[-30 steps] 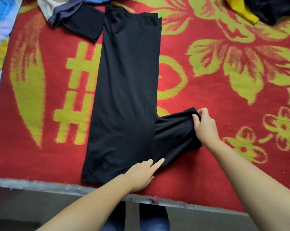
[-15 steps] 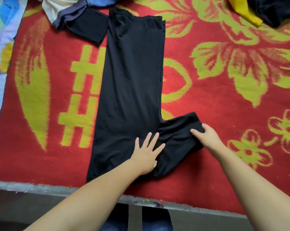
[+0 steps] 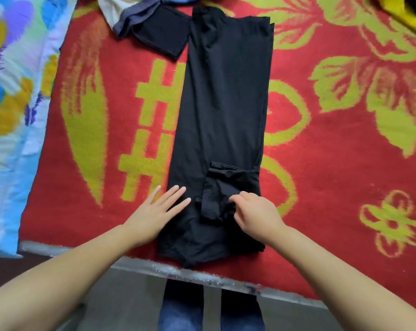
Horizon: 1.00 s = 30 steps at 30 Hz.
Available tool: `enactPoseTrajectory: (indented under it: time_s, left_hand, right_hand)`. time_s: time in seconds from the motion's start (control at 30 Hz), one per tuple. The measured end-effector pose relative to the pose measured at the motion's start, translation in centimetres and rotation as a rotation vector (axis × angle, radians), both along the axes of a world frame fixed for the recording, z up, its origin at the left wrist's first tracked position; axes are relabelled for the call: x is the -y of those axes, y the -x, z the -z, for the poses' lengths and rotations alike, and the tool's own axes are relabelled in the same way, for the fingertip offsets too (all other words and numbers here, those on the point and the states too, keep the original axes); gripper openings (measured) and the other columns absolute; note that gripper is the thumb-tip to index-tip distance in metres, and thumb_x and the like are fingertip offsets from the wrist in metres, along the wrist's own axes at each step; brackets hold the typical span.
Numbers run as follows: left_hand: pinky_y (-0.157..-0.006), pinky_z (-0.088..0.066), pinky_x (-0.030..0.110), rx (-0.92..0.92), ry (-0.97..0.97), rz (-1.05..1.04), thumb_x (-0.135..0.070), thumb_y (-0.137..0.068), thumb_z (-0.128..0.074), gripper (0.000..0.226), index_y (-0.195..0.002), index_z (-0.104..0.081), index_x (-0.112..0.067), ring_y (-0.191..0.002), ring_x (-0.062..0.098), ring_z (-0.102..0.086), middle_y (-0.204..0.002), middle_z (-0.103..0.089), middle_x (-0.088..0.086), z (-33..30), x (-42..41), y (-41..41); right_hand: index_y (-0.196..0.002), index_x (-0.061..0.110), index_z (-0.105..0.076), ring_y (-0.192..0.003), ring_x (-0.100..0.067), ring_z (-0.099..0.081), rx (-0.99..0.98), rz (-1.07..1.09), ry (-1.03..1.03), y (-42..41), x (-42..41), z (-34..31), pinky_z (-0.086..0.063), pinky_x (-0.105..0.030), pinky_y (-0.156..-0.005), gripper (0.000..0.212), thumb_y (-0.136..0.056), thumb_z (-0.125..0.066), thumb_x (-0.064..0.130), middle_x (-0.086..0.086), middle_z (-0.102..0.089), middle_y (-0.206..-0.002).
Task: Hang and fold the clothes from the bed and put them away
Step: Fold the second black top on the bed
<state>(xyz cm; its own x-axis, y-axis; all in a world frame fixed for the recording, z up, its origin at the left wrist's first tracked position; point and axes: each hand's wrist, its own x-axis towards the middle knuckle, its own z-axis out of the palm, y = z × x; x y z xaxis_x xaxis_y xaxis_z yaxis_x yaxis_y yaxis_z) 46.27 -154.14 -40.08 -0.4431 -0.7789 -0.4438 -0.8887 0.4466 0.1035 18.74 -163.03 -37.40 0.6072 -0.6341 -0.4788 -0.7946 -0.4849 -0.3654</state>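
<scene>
A black shirt [image 3: 223,103] lies folded lengthwise in a long strip on the red and yellow blanket [image 3: 333,163], running from the bed's near edge toward the far side. Its sleeve [image 3: 222,187] is folded over onto the body near the bottom. My right hand [image 3: 254,211] rests on that sleeve with curled fingers pinching its fabric. My left hand [image 3: 156,209] lies flat, fingers straight, on the shirt's left edge and the blanket beside it.
A pile of clothes [image 3: 140,17], white, grey, blue and black, lies at the far left of the shirt. A yellow and black garment [image 3: 402,13] sits at the top right. A colourful quilt [image 3: 13,91] covers the left side. The bed's metal edge [image 3: 202,275] runs along the front.
My right hand has carried the sleeve from the right side over onto the shirt's body. My left hand has slid left from the sleeve seam to the shirt's left edge.
</scene>
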Motion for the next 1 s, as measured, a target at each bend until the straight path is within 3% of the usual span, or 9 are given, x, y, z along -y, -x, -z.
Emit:
enactPoseTrajectory:
  time_s: [0.17, 0.27, 0.37, 0.47, 0.57, 0.7, 0.8, 0.9, 1.0]
  left_hand:
    - [-0.115, -0.002, 0.055, 0.015, -0.069, 0.321, 0.004, -0.076, -0.055, 0.097, -0.153, -0.004, -0.023, -0.145, 0.029, -0.009, -0.158, 0.001, 0.008, 2.4, -1.2, -0.3]
    - [-0.107, 0.025, 0.046, -0.030, -0.138, 0.368, 0.006, -0.083, -0.041, 0.096, -0.146, 0.022, -0.030, -0.142, 0.026, 0.020, -0.152, 0.027, 0.001, 3.5, -0.8, -0.6]
    - [-0.107, 0.030, 0.035, -0.090, -0.264, 0.295, 0.003, -0.080, -0.039, 0.093, -0.149, 0.013, -0.033, -0.137, 0.015, 0.033, -0.151, 0.028, -0.007, 3.7, 0.0, -0.9]
    - [-0.119, 0.003, 0.028, -0.383, -0.513, -0.143, 0.007, -0.079, -0.039, 0.077, -0.146, -0.034, -0.032, -0.143, 0.002, -0.003, -0.152, -0.013, -0.017, 1.8, 1.6, 0.1]
    - [-0.087, -0.046, 0.022, -0.884, -0.625, -0.905, 0.011, -0.091, -0.043, 0.034, -0.106, -0.065, -0.010, -0.096, 0.003, -0.056, -0.103, -0.065, -0.001, -0.9, 5.7, 0.5]
    - [-0.066, -0.044, 0.012, -0.980, -0.335, -1.362, -0.015, -0.097, -0.053, 0.020, -0.106, -0.065, -0.002, -0.081, 0.007, -0.059, -0.087, -0.065, -0.003, -1.0, 11.8, 0.1]
    - [-0.083, -0.045, 0.028, -0.794, -0.146, -1.450, -0.017, -0.096, -0.054, 0.024, -0.114, -0.059, -0.004, -0.097, 0.025, -0.060, -0.108, -0.066, 0.013, 0.6, 14.2, 0.8]
    - [-0.103, -0.037, 0.041, -0.568, 0.192, -1.264, -0.018, -0.094, -0.051, 0.043, -0.134, -0.045, -0.005, -0.116, 0.029, -0.051, -0.129, -0.053, 0.016, 0.4, 13.5, 2.0]
    - [-0.110, -0.030, 0.055, -0.360, 0.404, -0.479, -0.030, -0.085, -0.049, 0.065, -0.143, -0.038, -0.005, -0.138, 0.031, -0.034, -0.148, -0.037, 0.017, 0.5, 10.2, 4.0]
  right_hand:
    - [-0.137, 0.018, -0.054, -0.131, -0.028, -0.048, -0.207, -0.502, 0.063, 4.8, -4.1, 1.1, -0.046, -0.056, -0.096, 0.093, -0.047, -0.079, 0.016, -0.016, -0.049, -0.142]
    - [-0.137, 0.025, -0.053, -0.132, -0.026, -0.047, -0.275, -0.484, 0.073, 4.4, -4.8, 2.1, -0.045, -0.056, -0.098, 0.098, -0.045, -0.084, 0.015, -0.015, -0.047, -0.143]
    - [-0.139, 0.029, -0.051, -0.135, -0.024, -0.044, -0.288, -0.500, 0.056, 3.9, -3.7, 2.0, -0.037, -0.054, -0.106, 0.089, -0.056, -0.080, 0.014, -0.012, -0.043, -0.147]
    - [-0.148, 0.033, -0.032, -0.146, -0.012, -0.021, -0.105, -0.269, -0.270, 3.7, -1.3, 1.6, -0.006, -0.036, -0.119, 0.069, -0.087, -0.048, 0.004, 0.003, -0.023, -0.158]
    - [-0.121, 0.027, -0.062, -0.118, -0.012, -0.055, 0.130, 0.216, -0.515, 2.7, 3.3, -0.4, -0.036, -0.008, -0.093, 0.054, -0.084, -0.043, -0.007, 0.005, -0.062, -0.124]
    - [-0.110, 0.014, -0.064, -0.099, -0.016, -0.057, 0.370, 0.739, -0.390, 2.1, 10.0, -1.4, -0.044, -0.023, -0.086, 0.028, -0.090, -0.053, -0.002, -0.004, -0.065, -0.106]
    - [-0.135, 0.013, -0.049, -0.113, -0.023, -0.053, 0.228, 0.893, -0.092, 1.5, 12.3, 0.0, -0.040, -0.035, -0.100, 0.042, -0.094, -0.057, 0.016, -0.011, -0.056, -0.127]
    - [-0.146, 0.008, -0.034, -0.136, -0.032, -0.036, 0.153, 0.692, 0.219, 0.2, 11.0, -0.1, -0.028, -0.043, -0.112, 0.058, -0.093, -0.055, 0.018, -0.017, -0.040, -0.146]
    - [-0.144, 0.008, -0.040, -0.141, -0.037, -0.030, 0.174, 0.218, 0.364, -1.0, 6.6, 0.3, -0.026, -0.060, -0.109, 0.072, -0.078, -0.067, 0.019, -0.019, -0.036, -0.150]
